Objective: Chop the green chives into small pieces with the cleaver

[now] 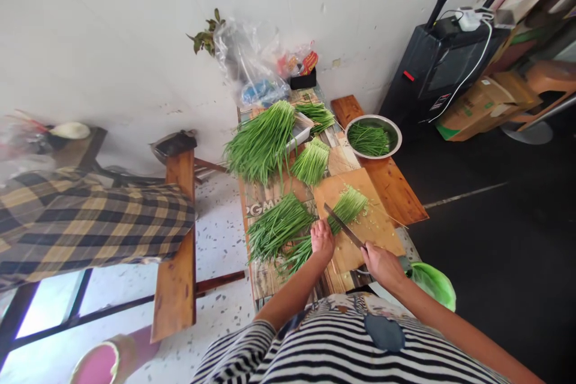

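My right hand is wrapped round the handle of a kitchen knife. The blade lies slantwise across a bunch of green chives on a wooden cutting board. Closed over the same bunch, on the left of the blade, is my left hand. Small pale bits are scattered on the board by the stem ends. Left of the board lies a loose heap of chives. Farther back are a trimmed bundle and a large pile of long chives on a white tray.
A metal bowl of cut chives stands on a wooden bench to the right. A green lined bin is below my right forearm. Plastic bags sit at the table's back. Someone in plaid is at the left.
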Motion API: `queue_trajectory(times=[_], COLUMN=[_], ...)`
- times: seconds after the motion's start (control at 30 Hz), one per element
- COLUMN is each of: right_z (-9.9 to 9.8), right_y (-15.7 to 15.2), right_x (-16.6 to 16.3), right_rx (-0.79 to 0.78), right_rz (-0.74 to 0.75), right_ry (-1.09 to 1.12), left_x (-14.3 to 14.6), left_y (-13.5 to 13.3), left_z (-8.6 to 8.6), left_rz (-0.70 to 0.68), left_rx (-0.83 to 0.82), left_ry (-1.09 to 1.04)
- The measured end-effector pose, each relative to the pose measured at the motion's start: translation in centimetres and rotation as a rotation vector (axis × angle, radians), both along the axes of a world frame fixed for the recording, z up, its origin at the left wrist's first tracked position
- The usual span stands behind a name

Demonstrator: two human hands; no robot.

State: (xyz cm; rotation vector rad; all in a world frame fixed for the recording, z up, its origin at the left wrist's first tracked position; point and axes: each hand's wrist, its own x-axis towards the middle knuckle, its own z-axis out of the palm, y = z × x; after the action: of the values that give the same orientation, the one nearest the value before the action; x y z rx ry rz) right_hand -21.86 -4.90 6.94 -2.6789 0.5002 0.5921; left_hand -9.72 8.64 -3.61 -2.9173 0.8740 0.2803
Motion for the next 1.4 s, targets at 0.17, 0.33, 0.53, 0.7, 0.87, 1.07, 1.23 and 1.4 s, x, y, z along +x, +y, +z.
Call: queue_trajectory(times=[0.17,0.33,0.53,0.7,0.87,1.07,1.23,1.4], right_z=[0.1,-0.6,-1.3,-1.7,-1.7,-1.6,-3.0,-5.4], right_y=[-0.6,-0.9,-0.7,-0.8,-0.8,-0.9,-0.7,0.0], right_x=[0.6,1.0,1.1,1.4,1.3,0.9,2.2,2.5], right_rx=[0.015,0.036,0.039,0.066,0.085,0.068,0.042,0.008], right_rz=[0.010,0.015,0.022,0.028,0.025,0.025,0.030,0.015], right_ry=[0.029,0.071,0.140,0.170,0.193,0.210,0.204,0.159], left_x=[0.0,0.0,0.1,0.2,0.4,0.3,0.3,0.2], left_y=[0.0,0.0,0.1,0.2,0.2,0.2,0.1,0.2], left_z=[-0.5,-0.6,-1.0,-1.1,-0.5,-1.2,-1.6,-0.9], left_rz=[-0.017,-0.035,-0.113,-0.150,-0.167,-0.173,-0.159,-0.120], left_rx=[0.010,0.015,0.063,0.083,0.094,0.079,0.050,0.016], left_ry=[-0.010,0.015,0.008,0.030,0.059,0.062,0.111,0.154])
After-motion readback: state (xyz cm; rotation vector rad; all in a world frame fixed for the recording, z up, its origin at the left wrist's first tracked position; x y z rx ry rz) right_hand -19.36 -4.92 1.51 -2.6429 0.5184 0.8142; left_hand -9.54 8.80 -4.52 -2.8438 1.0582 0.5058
